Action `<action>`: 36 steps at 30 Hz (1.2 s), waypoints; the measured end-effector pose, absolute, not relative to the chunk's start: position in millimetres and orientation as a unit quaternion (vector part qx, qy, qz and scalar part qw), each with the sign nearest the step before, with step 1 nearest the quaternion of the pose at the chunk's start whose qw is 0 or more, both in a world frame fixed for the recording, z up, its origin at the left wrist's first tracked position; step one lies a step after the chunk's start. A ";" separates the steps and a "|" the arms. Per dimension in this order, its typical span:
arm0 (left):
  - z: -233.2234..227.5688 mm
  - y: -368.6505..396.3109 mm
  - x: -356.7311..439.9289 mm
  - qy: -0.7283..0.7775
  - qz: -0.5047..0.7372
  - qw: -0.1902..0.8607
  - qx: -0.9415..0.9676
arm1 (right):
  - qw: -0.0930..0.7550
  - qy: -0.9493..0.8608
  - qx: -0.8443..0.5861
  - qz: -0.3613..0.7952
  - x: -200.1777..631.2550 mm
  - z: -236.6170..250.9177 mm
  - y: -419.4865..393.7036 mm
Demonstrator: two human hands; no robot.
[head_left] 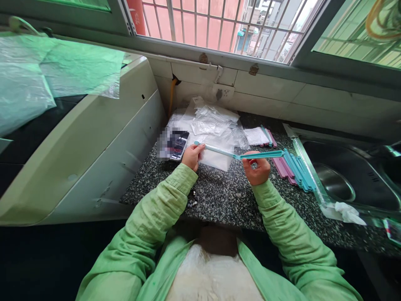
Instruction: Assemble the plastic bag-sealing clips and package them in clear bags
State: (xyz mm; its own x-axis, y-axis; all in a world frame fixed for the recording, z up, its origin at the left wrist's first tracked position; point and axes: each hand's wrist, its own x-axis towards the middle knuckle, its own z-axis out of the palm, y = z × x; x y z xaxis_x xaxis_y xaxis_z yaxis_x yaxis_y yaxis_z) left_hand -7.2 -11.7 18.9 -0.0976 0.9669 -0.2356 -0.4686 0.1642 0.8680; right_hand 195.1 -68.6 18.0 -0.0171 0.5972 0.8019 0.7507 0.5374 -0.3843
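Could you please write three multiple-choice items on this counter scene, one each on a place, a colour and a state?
1. Where do the spare clips lie?
A. in the sink
B. on the counter beside the sink
C. on the windowsill

2. What colour is the clip in the hands?
A. teal
B. pink
C. white

3. How is that clip held?
A. by the left hand alone
B. lying untouched
C. by both hands

Answers: B, they lie on the counter left of the sink; A, it is teal; C, the left hand and right hand each grip it.
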 end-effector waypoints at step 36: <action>18.9 -13.5 -4.2 0.416 0.592 0.651 0.227 | 0.522 -0.730 -0.430 0.097 195.1 13.9 -61.5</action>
